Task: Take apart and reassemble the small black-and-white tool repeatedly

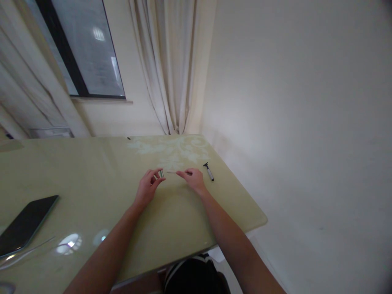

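Between the thumb and fingers of my left hand [148, 185] is a small box-like piece [161, 174], pale with a green part. My right hand [192, 179] pinches a thin stick-like tool [172, 172], its tip pointing left at the small piece, with a narrow gap between them. Both hands are low over the glossy table, near its right end. A razor [209, 172] with a black head and grey handle lies just right of my right hand.
The pale green table [92, 171] has a dark tablet [26, 224] at its left, with a white cable [29, 252] beside it. A tiny black object [128, 138] lies at the back edge. A wall [290, 122] stands to the right; curtains [171, 61] hang behind.
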The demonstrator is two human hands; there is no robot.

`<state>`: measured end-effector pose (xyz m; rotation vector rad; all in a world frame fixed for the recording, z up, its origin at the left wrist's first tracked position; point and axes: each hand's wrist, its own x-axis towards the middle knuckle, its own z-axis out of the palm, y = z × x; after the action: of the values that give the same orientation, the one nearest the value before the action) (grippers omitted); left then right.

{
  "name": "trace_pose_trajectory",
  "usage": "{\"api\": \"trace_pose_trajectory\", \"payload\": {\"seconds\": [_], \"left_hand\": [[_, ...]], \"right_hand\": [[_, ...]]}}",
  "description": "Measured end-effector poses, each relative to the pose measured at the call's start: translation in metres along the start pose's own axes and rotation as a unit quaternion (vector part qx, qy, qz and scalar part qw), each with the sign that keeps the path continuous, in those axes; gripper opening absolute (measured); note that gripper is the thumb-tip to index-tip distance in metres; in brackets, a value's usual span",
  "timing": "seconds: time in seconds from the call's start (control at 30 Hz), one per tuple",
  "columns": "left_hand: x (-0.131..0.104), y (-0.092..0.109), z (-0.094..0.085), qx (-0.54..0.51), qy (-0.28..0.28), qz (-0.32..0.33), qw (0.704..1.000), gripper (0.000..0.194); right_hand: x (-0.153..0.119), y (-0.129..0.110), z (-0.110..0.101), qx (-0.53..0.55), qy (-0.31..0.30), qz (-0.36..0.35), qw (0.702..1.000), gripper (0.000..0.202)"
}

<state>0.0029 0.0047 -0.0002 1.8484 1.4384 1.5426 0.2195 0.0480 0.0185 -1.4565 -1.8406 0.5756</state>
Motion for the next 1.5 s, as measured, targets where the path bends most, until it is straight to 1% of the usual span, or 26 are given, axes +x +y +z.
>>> {"api": "trace_pose_trajectory", "payload": {"seconds": [0.07, 0.13, 0.17, 0.27, 0.33, 0.43, 0.5, 0.53, 0.6, 0.67, 0.7, 0.73, 0.83, 0.87, 0.9, 0.97, 1.03, 1.1, 1.17, 1.23, 1.3, 1.33, 1.4, 1.5], "left_hand": [[0.000, 0.002, 0.000, 0.000, 0.000, -0.001, 1.000, 0.033], [-0.001, 0.002, 0.000, -0.003, 0.000, -0.001, 1.000, 0.033], [-0.001, 0.002, 0.000, -0.004, 0.001, -0.001, 1.000, 0.033], [-0.001, 0.002, 0.000, -0.003, -0.005, -0.002, 1.000, 0.033], [-0.001, 0.001, 0.001, 0.000, -0.009, -0.001, 1.000, 0.033], [-0.001, 0.001, 0.001, 0.002, -0.006, 0.005, 1.000, 0.034], [-0.001, 0.001, 0.002, 0.002, -0.005, 0.006, 1.000, 0.033], [-0.001, 0.000, 0.002, 0.003, -0.006, 0.006, 1.000, 0.034], [-0.002, -0.002, 0.003, 0.005, -0.016, 0.006, 1.000, 0.034], [-0.003, -0.004, 0.004, 0.005, -0.028, 0.005, 1.000, 0.033], [-0.003, -0.004, 0.005, 0.004, -0.033, 0.006, 0.999, 0.033], [-0.003, -0.004, 0.006, 0.003, -0.035, 0.007, 0.999, 0.032], [-0.004, -0.003, 0.006, 0.006, -0.039, 0.015, 0.999, 0.034], [-0.005, -0.002, 0.006, 0.009, -0.039, 0.017, 0.999, 0.034], [-0.005, -0.002, 0.006, 0.011, -0.039, 0.019, 0.999, 0.034], [-0.005, -0.001, 0.006, 0.011, -0.041, 0.020, 0.999, 0.033], [-0.005, 0.001, 0.006, 0.009, -0.037, 0.020, 0.999, 0.032], [-0.006, 0.003, 0.006, 0.008, -0.033, 0.023, 0.999, 0.033], [-0.007, 0.006, 0.007, 0.011, -0.032, 0.031, 0.999, 0.034], [-0.010, 0.010, 0.009, 0.015, -0.038, 0.041, 0.998, 0.035], [-0.013, 0.013, 0.013, 0.019, -0.045, 0.049, 0.998, 0.034], [-0.014, 0.014, 0.016, 0.019, -0.053, 0.052, 0.997, 0.034], [-0.014, 0.015, 0.025, 0.021, -0.080, 0.058, 0.995, 0.032], [-0.007, 0.018, 0.046, 0.036, -0.141, 0.066, 0.987, 0.032]], "right_hand": [[-0.001, -0.001, 0.002, 0.050, -0.038, -0.009, 0.998, 0.062], [-0.002, -0.003, 0.006, 0.063, -0.045, -0.027, 0.997, 0.062], [-0.003, -0.003, 0.007, 0.055, -0.034, -0.033, 0.997, 0.061], [-0.001, -0.001, 0.006, -0.004, 0.031, -0.022, 0.999, 0.060], [0.000, 0.001, 0.004, -0.014, 0.044, -0.006, 0.999, 0.059], [0.000, 0.001, 0.003, 0.044, -0.006, 0.001, 0.999, 0.058], [-0.002, -0.003, 0.005, 0.061, -0.027, -0.025, 0.997, 0.058], [-0.003, -0.005, 0.005, 0.051, -0.023, -0.041, 0.998, 0.058], [-0.004, -0.008, 0.006, 0.010, 0.015, -0.059, 0.998, 0.058], [-0.004, -0.009, 0.004, -0.029, 0.064, -0.052, 0.996, 0.057], [-0.003, -0.008, 0.003, -0.037, 0.074, -0.049, 0.995, 0.056], [-0.003, -0.007, 0.003, -0.034, 0.069, -0.050, 0.996, 0.055], [-0.004, -0.006, 0.003, -0.003, 0.014, -0.077, 0.997, 0.055], [-0.004, -0.006, 0.002, -0.003, 0.009, -0.083, 0.996, 0.055], [-0.004, -0.007, 0.002, -0.012, 0.019, -0.085, 0.996, 0.055], [-0.003, -0.008, -0.004, -0.037, 0.066, -0.073, 0.994, 0.052], [0.002, -0.006, -0.015, -0.046, 0.111, -0.056, 0.991, 0.047], [0.010, 0.001, -0.032, -0.042, 0.136, -0.042, 0.989, 0.042], [0.018, 0.014, -0.052, -0.045, 0.151, -0.036, 0.987, 0.038], [0.024, 0.033, -0.070, -0.060, 0.157, -0.040, 0.985, 0.031], [0.025, 0.055, -0.085, -0.084, 0.147, -0.046, 0.985, 0.027], [0.023, 0.067, -0.090, -0.093, 0.139, -0.043, 0.985, 0.028], [0.019, 0.086, -0.096, -0.102, 0.135, -0.009, 0.986, 0.030], [0.014, 0.103, -0.098, -0.135, 0.134, 0.058, 0.980, 0.033]]}}
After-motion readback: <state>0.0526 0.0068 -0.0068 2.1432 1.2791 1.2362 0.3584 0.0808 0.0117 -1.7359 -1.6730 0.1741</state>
